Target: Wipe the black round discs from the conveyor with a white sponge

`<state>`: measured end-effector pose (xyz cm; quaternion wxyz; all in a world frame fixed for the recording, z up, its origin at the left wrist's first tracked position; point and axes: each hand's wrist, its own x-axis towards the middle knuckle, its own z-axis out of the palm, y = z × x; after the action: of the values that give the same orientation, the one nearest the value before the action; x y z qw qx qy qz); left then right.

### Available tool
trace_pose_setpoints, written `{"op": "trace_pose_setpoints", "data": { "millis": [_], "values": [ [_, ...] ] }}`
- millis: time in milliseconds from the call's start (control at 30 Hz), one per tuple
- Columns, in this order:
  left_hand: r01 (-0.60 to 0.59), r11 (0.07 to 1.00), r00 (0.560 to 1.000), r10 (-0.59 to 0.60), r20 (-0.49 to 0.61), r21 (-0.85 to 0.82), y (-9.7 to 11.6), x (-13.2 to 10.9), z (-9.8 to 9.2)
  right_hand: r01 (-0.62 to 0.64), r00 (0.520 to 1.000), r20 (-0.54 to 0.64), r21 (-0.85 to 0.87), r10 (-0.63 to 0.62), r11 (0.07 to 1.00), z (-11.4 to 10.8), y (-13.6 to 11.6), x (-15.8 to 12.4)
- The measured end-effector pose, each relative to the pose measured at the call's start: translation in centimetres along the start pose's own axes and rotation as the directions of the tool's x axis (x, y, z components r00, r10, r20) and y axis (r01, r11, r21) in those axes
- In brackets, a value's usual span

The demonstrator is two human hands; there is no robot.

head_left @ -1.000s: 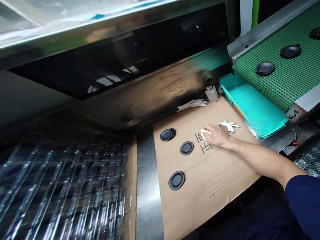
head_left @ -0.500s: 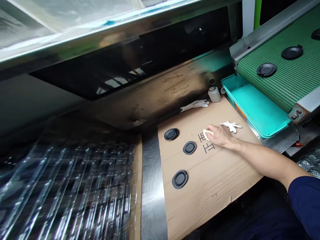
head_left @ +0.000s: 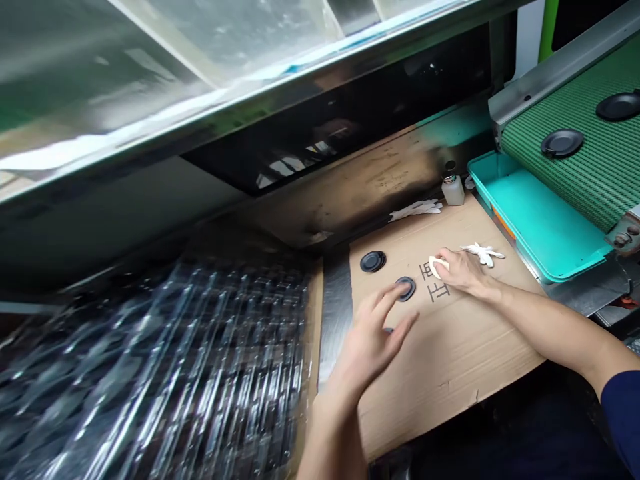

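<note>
My right hand [head_left: 461, 272] is closed around a small cream-coloured pad [head_left: 438, 269], low over the printed lettering on a cardboard sheet [head_left: 480, 333]. Thumb and fingers apart, my left hand [head_left: 371, 337] is open and holds nothing. Its fingertips overlap the edge of a black oval disc [head_left: 408, 289]; I cannot tell whether they touch it. Farther back lie overlapping black discs [head_left: 373, 261]. Another black disc [head_left: 389, 330] is mostly hidden behind my left hand. A crumpled white glove [head_left: 484, 254] lies just beyond my right hand.
A teal tray [head_left: 545, 220] stands at the right, beneath the end of a green conveyor [head_left: 610, 167] carrying black discs [head_left: 563, 143]. A small bottle [head_left: 453, 192] and white gloves [head_left: 417, 210] are at the back. Clear ridged plastic trays [head_left: 215, 373] fill the left. A metal ledge overhangs.
My left hand has come into view from below and reaches over the middle disc. My right hand still grips the pad in about the same place. The camera has turned slightly left.
</note>
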<state>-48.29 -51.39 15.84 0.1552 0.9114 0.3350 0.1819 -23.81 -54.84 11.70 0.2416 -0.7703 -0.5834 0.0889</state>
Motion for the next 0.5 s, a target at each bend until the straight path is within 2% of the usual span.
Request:
{"op": "trace_pose_setpoints", "data": {
  "millis": [100,167,233,300,333,367,400,467,500],
  "values": [
    [0.148,0.987,0.986,-0.152,0.074,0.055,-1.9,1.9,2.4,-0.017,1.000,0.005,0.001,0.017,1.000,-0.2,-0.1,0.1],
    [0.187,0.982,0.976,-0.190,0.110,0.031,-2.8,3.3,4.0,-0.039,0.999,0.018,-0.006,0.039,0.999,-0.2,-0.1,0.1],
    [0.206,0.976,0.976,-0.199,0.093,-0.066,-3.1,4.2,4.9,-0.048,0.999,0.026,-0.011,0.048,0.999,-0.2,-0.1,0.1],
    [0.242,0.920,0.970,-0.226,0.087,-0.309,-2.7,4.6,4.8,-0.033,0.999,0.013,-0.005,0.033,0.999,-0.1,-0.1,0.2],
    [0.264,0.830,0.964,-0.238,0.115,-0.492,-2.2,4.6,4.5,-0.023,1.000,0.004,0.001,0.023,1.000,0.0,0.0,0.2],
    [0.283,0.677,0.957,-0.244,0.156,-0.680,-1.7,4.4,4.0,-0.017,1.000,-0.006,0.008,0.017,1.000,0.1,0.0,0.2],
    [0.293,0.473,0.950,-0.239,0.199,-0.831,-1.1,4.3,3.6,-0.015,1.000,-0.015,0.013,0.016,1.000,0.2,0.1,0.3],
    [0.287,0.072,0.936,-0.234,0.264,-0.955,0.1,3.8,3.0,-0.019,0.999,-0.028,0.018,0.019,1.000,0.4,0.2,0.3],
    [0.283,-0.066,0.928,-0.235,0.291,-0.957,0.6,3.7,2.9,-0.019,0.999,-0.033,0.018,0.020,1.000,0.5,0.2,0.4]
  ]
}}
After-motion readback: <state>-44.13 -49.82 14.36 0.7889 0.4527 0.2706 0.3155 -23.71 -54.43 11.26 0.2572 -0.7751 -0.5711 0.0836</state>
